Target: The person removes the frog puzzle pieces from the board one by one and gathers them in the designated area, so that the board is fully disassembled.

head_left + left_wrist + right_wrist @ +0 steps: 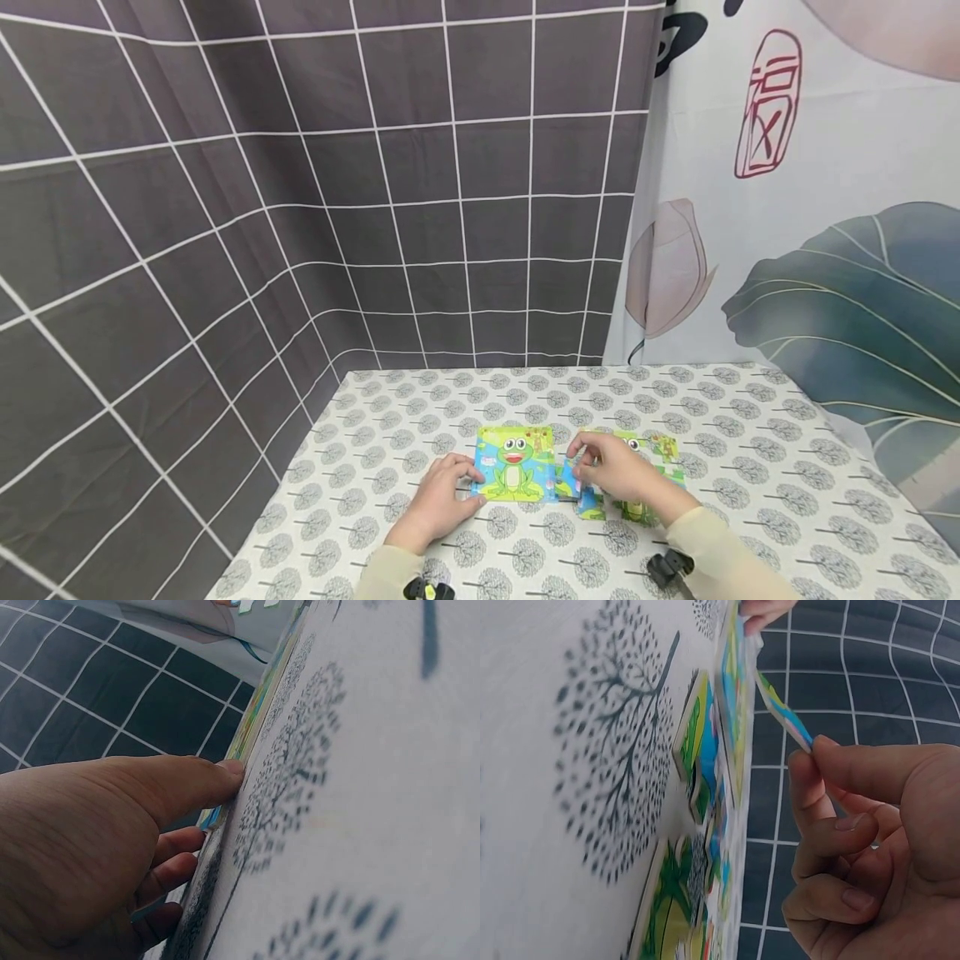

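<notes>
A square picture board (514,483) with a green frog lies flat on the table. My left hand (441,504) rests at its near left corner. In the left wrist view the thumb (225,774) touches the board's edge, the other fingers beside it. My right hand (618,468) is over the right side of the board. Its thumb and forefinger pinch a thin blue, yellow and pink puzzle piece (786,712), tilted in the air. Below that hand, more puzzle pieces (592,505) lie on the table, partly hidden by the hand.
A piece with a frog's eye (634,443) and several others, green and yellow, lie behind and around the right hand. The cloth (525,557) has a tree print. A dark checked curtain (480,233) and a white floral curtain (697,150) hang behind the table.
</notes>
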Motion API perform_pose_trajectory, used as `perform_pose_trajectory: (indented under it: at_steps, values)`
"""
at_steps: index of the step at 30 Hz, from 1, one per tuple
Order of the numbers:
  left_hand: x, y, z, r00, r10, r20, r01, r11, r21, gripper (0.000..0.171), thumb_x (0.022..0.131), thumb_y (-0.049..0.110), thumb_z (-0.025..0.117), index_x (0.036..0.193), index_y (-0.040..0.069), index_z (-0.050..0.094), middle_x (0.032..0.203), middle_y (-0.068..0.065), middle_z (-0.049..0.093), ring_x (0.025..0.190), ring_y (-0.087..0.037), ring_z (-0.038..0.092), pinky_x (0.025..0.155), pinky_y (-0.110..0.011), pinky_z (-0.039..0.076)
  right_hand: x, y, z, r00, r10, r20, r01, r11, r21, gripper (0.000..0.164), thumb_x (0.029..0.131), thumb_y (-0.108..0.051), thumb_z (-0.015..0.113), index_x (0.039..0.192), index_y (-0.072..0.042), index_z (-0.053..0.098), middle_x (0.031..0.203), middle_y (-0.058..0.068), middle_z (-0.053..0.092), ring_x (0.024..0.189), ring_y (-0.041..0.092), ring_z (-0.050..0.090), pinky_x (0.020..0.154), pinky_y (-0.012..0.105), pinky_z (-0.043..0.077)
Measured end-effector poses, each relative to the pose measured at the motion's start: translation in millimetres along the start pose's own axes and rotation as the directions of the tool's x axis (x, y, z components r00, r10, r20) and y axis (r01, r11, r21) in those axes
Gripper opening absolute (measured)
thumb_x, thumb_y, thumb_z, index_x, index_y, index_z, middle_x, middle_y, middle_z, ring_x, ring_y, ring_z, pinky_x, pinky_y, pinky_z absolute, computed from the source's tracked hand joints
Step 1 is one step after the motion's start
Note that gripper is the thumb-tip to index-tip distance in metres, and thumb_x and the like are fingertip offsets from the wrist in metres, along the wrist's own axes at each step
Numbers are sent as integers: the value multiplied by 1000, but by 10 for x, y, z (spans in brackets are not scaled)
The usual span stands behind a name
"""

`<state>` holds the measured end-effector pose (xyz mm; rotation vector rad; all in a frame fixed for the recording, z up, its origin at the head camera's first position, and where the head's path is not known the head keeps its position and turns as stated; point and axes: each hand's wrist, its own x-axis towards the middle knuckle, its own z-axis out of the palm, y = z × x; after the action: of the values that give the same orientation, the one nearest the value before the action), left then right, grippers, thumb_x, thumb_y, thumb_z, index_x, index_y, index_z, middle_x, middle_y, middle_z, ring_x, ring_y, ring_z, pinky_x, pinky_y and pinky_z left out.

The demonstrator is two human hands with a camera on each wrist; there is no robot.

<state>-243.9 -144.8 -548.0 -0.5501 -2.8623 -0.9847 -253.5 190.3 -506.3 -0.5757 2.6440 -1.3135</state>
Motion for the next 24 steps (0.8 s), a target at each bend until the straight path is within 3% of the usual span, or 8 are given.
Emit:
perform_pose_trajectory:
  at_steps: [6, 24]
  values:
    - [-3, 5, -2, 1000, -6, -1, 6, 1000, -5, 21, 85, 28, 85, 102, 28, 72, 135, 1, 61, 129, -26, 52, 114, -56, 41, -104, 28, -88, 1000, -8, -2, 8, 1000, -20, 16, 95, -12, 76, 109, -14, 68, 82, 1, 63, 65, 16, 57, 53, 29, 51]
    - [2, -23, 13, 1000, -6, -1, 6, 1000, -7, 23, 84, 29, 85, 102, 28, 71, 137, 1, 60, 130, -27, 52, 115, -58, 40, -517, 393, -417, 1000, 14, 24, -15, 999, 37, 21, 90, -13, 80, 107, -7, 69, 81, 3, 64, 69, 15, 58, 59, 27, 52]
